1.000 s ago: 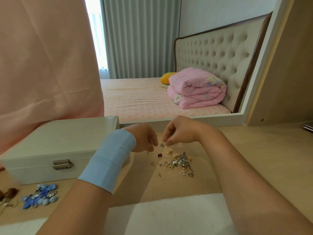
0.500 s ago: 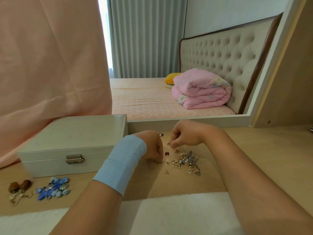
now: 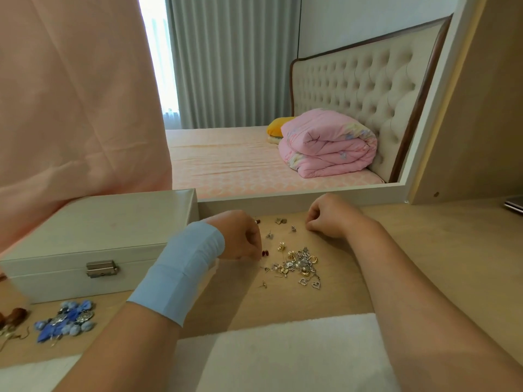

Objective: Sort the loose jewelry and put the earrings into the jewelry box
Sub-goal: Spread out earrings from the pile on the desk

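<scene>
Left hand point(image 3: 240, 236): your fingers curl down, tips at the red earrings point(image 3: 265, 253); pinching or not, cannot tell
Right hand point(image 3: 329, 219): your fingers curled against the desk point(image 3: 424, 250); contents hidden
Jewelry pile point(image 3: 300, 264): near you, between your wrists
Jewelry box point(image 3: 93, 236): closed, at your left

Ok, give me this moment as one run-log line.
left hand: fingers curled beside red earrings, hold unclear | right hand: curled on desk, hold unclear | jewelry box: closed | jewelry pile: loose on desk
</scene>
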Demonstrator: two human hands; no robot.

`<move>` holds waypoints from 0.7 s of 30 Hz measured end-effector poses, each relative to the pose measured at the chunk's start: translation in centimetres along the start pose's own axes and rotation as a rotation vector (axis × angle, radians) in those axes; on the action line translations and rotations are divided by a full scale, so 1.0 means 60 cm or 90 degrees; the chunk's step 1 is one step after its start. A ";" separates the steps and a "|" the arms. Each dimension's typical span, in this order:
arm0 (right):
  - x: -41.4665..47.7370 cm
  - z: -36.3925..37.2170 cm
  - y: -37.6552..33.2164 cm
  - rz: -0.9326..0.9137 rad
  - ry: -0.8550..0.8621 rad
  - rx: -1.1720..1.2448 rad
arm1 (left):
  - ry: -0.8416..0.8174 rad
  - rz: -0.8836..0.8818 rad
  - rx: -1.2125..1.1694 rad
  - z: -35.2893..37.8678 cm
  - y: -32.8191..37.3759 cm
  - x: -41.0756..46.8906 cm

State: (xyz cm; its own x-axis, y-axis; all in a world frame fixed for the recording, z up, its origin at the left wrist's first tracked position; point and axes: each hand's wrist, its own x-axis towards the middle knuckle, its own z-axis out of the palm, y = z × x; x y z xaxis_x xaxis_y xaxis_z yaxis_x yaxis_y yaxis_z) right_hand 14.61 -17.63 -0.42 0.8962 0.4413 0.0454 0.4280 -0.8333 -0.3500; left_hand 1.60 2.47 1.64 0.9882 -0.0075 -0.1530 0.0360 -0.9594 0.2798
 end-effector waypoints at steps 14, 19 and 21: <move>-0.001 -0.051 -0.019 -0.221 0.022 0.434 | 0.276 -0.056 -0.492 -0.011 0.067 0.085; 0.011 -0.036 -0.008 -0.177 0.083 0.425 | 0.213 -0.055 -0.597 -0.006 0.063 0.094; 0.014 -0.032 -0.005 -0.142 0.097 0.428 | 0.205 -0.023 -0.619 -0.003 0.061 0.097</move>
State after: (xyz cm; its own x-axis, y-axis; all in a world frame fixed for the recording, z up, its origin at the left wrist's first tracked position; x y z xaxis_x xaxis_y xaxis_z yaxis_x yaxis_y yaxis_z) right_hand 15.44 -17.64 1.52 0.8233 0.4847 0.2954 0.4822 -0.3227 -0.8144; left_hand 7.52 -1.01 1.96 0.9721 0.2301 0.0454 0.0298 -0.3132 0.9492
